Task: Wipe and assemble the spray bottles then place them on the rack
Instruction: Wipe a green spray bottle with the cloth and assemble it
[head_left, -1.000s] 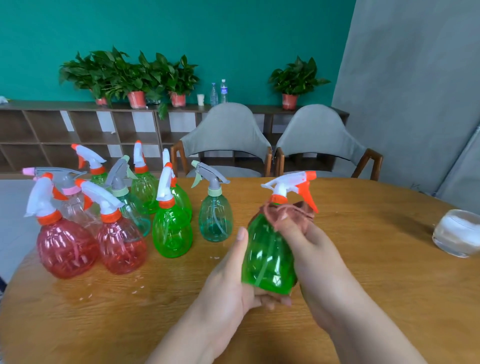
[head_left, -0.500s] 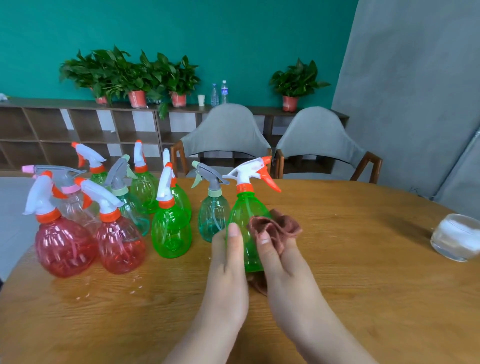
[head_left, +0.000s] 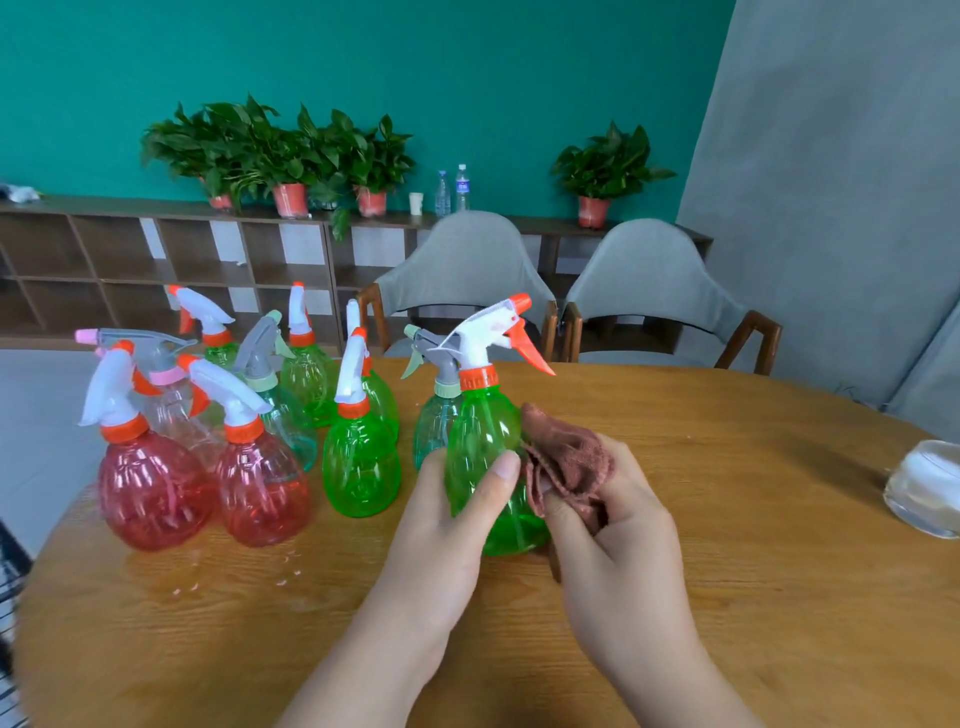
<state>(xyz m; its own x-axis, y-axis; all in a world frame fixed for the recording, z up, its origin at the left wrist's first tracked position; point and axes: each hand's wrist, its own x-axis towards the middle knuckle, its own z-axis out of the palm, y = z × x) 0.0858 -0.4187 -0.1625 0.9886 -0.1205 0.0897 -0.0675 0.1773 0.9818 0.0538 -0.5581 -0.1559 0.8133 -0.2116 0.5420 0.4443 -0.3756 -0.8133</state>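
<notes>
Green spray bottle (head_left: 483, 431) upright on surface (head_left: 753, 545).
L hand (head_left: 447, 525) curls round it; R hand (head_left: 618, 551) fingers (head_left: 565, 522) pinch brown cloth (head_left: 566, 457) against its right side.

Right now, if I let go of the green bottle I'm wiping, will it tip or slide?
The green bottle looks empty and thin-walled, so probably light. Its tall trigger head likely makes it top-heavy, so the cloth pushing sideways could tip it. The left hand gripping it probably prevents that.
</notes>
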